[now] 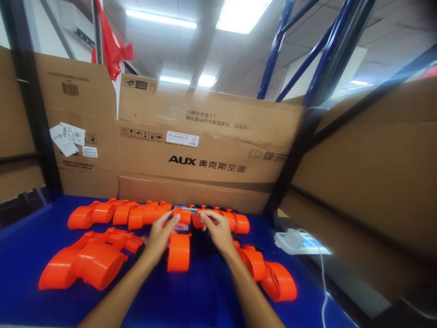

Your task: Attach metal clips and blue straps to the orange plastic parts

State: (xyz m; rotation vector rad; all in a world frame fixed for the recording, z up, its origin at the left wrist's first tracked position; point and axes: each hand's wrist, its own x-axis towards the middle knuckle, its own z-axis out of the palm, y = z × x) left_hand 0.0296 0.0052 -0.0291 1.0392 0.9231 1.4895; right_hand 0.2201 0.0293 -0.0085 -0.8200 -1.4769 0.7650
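Blue bench (191, 300), near edge: two bare forearms enter from below and reach away from the viewer.

Near left: cluster of large orange plastic housings (85, 262), lying on their sides, touching one another.

Near right: two more orange housings (273, 278), just beside the right forearm.

Centre: one orange part (178, 250) lying lengthwise between the two hands, its far end under the fingers.

Left hand (160, 237): grip narrow, fingertips pinched on the far end of the centre part.

Right hand (216, 230): grip narrow, fingertips on the same far end; whether it clamps or only touches cannot be told.

Far: row of orange parts (129, 213) spanning left to right, against cardboard cartons (205, 150) printed "AUX".

Right, off the bench: white power strip (295, 241) with cable.

Far overhead: blue rack struts (327, 50), red cloth (111, 45).
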